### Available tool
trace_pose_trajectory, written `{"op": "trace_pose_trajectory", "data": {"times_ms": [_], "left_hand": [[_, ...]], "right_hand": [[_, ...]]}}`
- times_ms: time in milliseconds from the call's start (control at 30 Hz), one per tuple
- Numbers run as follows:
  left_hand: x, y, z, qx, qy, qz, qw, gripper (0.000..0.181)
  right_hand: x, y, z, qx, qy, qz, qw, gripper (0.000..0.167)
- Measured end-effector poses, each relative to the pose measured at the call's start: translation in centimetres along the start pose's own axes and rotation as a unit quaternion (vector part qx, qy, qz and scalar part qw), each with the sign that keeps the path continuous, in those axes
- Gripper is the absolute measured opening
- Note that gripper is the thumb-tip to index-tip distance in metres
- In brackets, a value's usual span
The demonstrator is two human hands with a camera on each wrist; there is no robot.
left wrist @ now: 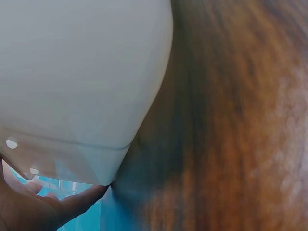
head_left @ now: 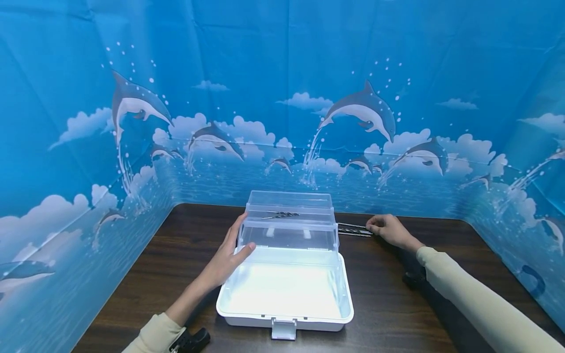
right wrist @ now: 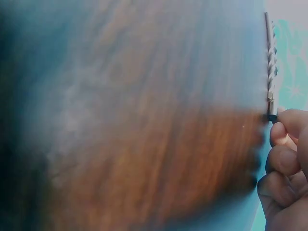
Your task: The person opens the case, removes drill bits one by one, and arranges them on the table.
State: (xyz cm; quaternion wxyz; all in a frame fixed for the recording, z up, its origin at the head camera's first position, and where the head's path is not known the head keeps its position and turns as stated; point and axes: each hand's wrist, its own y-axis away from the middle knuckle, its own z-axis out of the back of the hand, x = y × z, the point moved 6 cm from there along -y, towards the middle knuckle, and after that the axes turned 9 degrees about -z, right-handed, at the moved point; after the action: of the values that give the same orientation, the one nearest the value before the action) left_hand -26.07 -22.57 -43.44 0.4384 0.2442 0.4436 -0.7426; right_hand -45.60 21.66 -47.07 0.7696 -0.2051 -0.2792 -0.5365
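A white plastic box [head_left: 284, 322] stands with its clear hinged trays [head_left: 289, 236] raised at the back. Along the left side of these trays rests my left hand [head_left: 227, 262], fingers fairly straight and thumb spread toward the front. In the left wrist view, part of that hand [left wrist: 41, 209] shows beyond the white box wall [left wrist: 82, 72]. Several drill bits [head_left: 353, 230] lie on the table right of the box. My right hand [head_left: 390, 230] pinches the near end of one; the right wrist view shows thumb and fingers [right wrist: 286, 159] at the end of a twisted bit [right wrist: 271, 62].
More drill bits [head_left: 282, 214] lie in an upper clear tray. The dark wood table [head_left: 388, 304] meets a blue dolphin-printed backdrop [head_left: 265, 98] at its back and sides. A latch [head_left: 284, 329] hangs at the box's front.
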Motion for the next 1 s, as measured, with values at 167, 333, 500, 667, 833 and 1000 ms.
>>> {"op": "trace_pose_trajectory", "data": {"times_ms": [167,333,500,667,833,1000], "left_hand": [[0.1,0.0,-0.2,0.003,0.001,0.0,1.0,0.077],[0.2,-0.1,-0.2,0.004,0.0,-0.004,1.0,0.077],[0.3,0.0,0.0,0.0,0.002,-0.004,1.0,0.076],[0.3,0.0,0.0,-0.001,0.002,0.0,1.0,0.076],[0.3,0.0,0.0,-0.003,-0.001,0.001,1.0,0.076],[0.2,-0.2,-0.1,-0.002,-0.003,0.001,1.0,0.076]], "right_hand": [[0.1,0.4,0.1,-0.01,-0.03,-0.008,0.9995,0.019],[1.5,0.6,0.6,-0.026,-0.059,-0.002,0.9979,0.026],[5.0,0.5,1.5,-0.05,-0.078,0.032,0.9951,0.033],[9.4,1.1,2.1,-0.088,-0.081,0.073,0.9901,0.031],[13.8,1.6,1.4,-0.09,-0.096,0.106,0.9856,0.029],[17.4,1.4,0.8,-0.086,-0.086,0.158,0.9799,0.023]]}}
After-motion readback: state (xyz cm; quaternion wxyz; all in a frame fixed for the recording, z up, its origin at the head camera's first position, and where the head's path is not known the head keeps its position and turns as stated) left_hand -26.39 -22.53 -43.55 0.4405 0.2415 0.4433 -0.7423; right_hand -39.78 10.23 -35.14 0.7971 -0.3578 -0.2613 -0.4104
